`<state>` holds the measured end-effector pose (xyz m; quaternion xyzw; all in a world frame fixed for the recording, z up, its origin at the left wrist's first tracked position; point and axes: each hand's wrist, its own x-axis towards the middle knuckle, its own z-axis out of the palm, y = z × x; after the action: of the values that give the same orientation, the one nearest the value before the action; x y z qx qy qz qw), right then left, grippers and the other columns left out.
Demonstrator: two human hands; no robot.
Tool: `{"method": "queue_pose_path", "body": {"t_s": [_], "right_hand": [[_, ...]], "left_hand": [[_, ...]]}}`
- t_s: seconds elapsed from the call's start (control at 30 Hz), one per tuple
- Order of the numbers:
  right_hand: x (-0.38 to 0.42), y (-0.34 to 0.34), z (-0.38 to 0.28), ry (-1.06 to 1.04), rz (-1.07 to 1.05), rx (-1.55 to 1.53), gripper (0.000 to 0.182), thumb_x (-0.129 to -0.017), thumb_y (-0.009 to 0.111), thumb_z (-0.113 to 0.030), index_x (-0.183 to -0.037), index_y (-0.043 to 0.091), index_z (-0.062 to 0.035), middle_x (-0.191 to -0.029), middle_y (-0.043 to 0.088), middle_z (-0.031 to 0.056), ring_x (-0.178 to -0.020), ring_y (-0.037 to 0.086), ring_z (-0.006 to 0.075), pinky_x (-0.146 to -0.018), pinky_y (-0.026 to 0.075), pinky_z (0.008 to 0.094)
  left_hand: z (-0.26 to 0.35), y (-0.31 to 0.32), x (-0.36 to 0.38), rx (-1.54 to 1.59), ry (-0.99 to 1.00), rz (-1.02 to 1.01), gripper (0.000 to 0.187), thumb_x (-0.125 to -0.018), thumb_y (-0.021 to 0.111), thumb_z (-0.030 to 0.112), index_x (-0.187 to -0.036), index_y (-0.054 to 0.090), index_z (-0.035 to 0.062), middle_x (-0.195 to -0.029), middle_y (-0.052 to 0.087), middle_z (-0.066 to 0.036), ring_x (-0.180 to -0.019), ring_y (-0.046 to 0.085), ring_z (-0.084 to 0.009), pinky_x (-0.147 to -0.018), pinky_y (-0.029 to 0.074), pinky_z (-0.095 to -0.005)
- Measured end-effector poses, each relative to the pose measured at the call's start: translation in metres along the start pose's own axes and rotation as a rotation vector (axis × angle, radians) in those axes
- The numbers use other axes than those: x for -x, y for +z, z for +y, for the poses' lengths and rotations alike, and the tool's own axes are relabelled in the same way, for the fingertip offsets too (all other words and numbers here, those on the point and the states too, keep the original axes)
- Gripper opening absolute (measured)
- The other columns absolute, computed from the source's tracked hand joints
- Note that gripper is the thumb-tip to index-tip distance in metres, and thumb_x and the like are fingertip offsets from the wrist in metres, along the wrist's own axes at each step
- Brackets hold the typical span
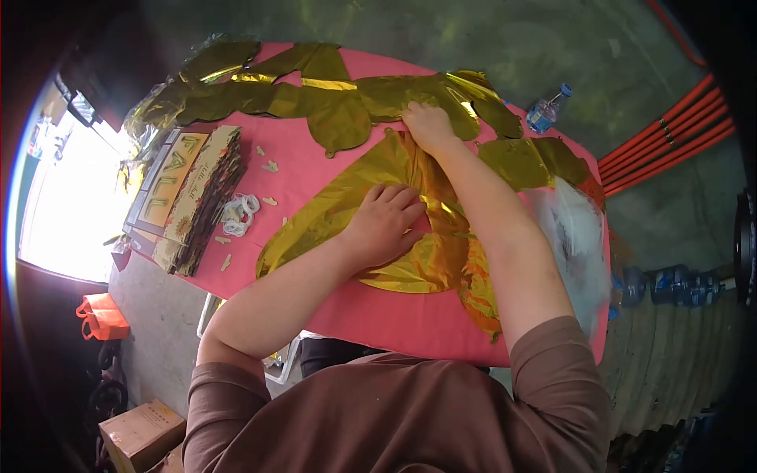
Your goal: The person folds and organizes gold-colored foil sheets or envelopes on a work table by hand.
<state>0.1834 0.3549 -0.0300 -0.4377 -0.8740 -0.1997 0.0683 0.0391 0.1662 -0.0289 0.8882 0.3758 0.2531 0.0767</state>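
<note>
A flat, uninflated gold foil balloon [323, 213], creased and shiny, lies across the middle of the pink-covered table [378, 319]. My left hand [386, 223] rests palm down on it, fingers spread. Farther up, my right hand [430, 126] has its fingers curled over the balloon's top edge, seemingly gripping the foil; the fingertips are partly hidden. Just beyond that hand, more flat gold foil balloons [335, 118] lie joined in a row along the far side. Another gold foil piece [512, 158] lies right of my right forearm.
On the left sit a stack of printed "FALL" packages [189, 185], a coil of white ribbon [239, 215] and several small pale pieces [270, 166]. A water bottle [548, 109] and clear plastic bags [572, 236] are on the right. A cardboard box [142, 433] stands on the floor.
</note>
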Motion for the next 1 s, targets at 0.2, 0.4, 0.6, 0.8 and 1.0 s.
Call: {"method": "queue_pose_path", "body": {"t_s": [0.2, 0.4, 0.6, 0.8, 1.0], "right_hand": [[0.003, 0.002, 0.01, 0.133, 0.104, -0.396, 0.018, -0.081, 0.057, -0.025, -0.091, 0.064, -0.012, -0.093, 0.059, 0.0053, -0.094, 0.058, 0.0237, -0.078, 0.048, 0.0367], [0.003, 0.002, 0.029, -0.041, 0.083, -0.452, 0.024, -0.08, 0.06, -0.024, -0.1, 0.063, -0.0115, -0.09, 0.058, 0.0034, -0.087, 0.058, 0.0252, -0.072, 0.048, 0.0376], [0.007, 0.01, 0.021, -0.108, 0.104, -0.135, 0.019, -0.082, 0.056, -0.021, -0.096, 0.064, -0.0105, -0.088, 0.06, 0.0051, -0.078, 0.06, 0.0271, -0.067, 0.048, 0.039], [0.002, 0.012, 0.038, 0.26, 0.141, -0.566, 0.009, -0.071, 0.064, -0.016, -0.068, 0.06, -0.0074, -0.072, 0.06, 0.0078, -0.066, 0.06, 0.025, -0.059, 0.047, 0.0367], [-0.002, 0.0, 0.068, 0.473, -0.218, -0.975, 0.027, -0.072, 0.07, -0.025, -0.063, 0.055, -0.0046, -0.057, 0.05, 0.0005, -0.054, 0.046, 0.01, -0.05, 0.037, 0.0278]], "left_hand": [[0.001, 0.0, 0.0, 0.002, -0.003, 0.002, 0.043, -0.078, 0.06, 0.026, -0.114, 0.053, 0.0049, -0.119, 0.049, -0.013, -0.115, 0.043, -0.0288, -0.1, 0.031, -0.043], [0.001, 0.002, 0.001, -0.009, -0.007, -0.003, 0.043, -0.078, 0.06, 0.025, -0.115, 0.053, 0.0046, -0.12, 0.049, -0.013, -0.117, 0.042, -0.0291, -0.1, 0.03, -0.0436], [0.0, 0.0, 0.001, -0.009, -0.015, -0.014, 0.043, -0.079, 0.06, 0.026, -0.115, 0.053, 0.0048, -0.121, 0.048, -0.013, -0.117, 0.042, -0.0289, -0.101, 0.03, -0.0439], [0.0, 0.002, 0.001, -0.008, -0.006, -0.008, 0.043, -0.079, 0.059, 0.027, -0.115, 0.053, 0.0051, -0.121, 0.048, -0.013, -0.117, 0.042, -0.0283, -0.101, 0.03, -0.044], [-0.001, 0.007, 0.002, -0.032, 0.013, 0.073, 0.04, -0.076, 0.062, 0.029, -0.108, 0.055, 0.0062, -0.113, 0.051, -0.011, -0.113, 0.045, -0.0263, -0.099, 0.032, -0.0445]]}}
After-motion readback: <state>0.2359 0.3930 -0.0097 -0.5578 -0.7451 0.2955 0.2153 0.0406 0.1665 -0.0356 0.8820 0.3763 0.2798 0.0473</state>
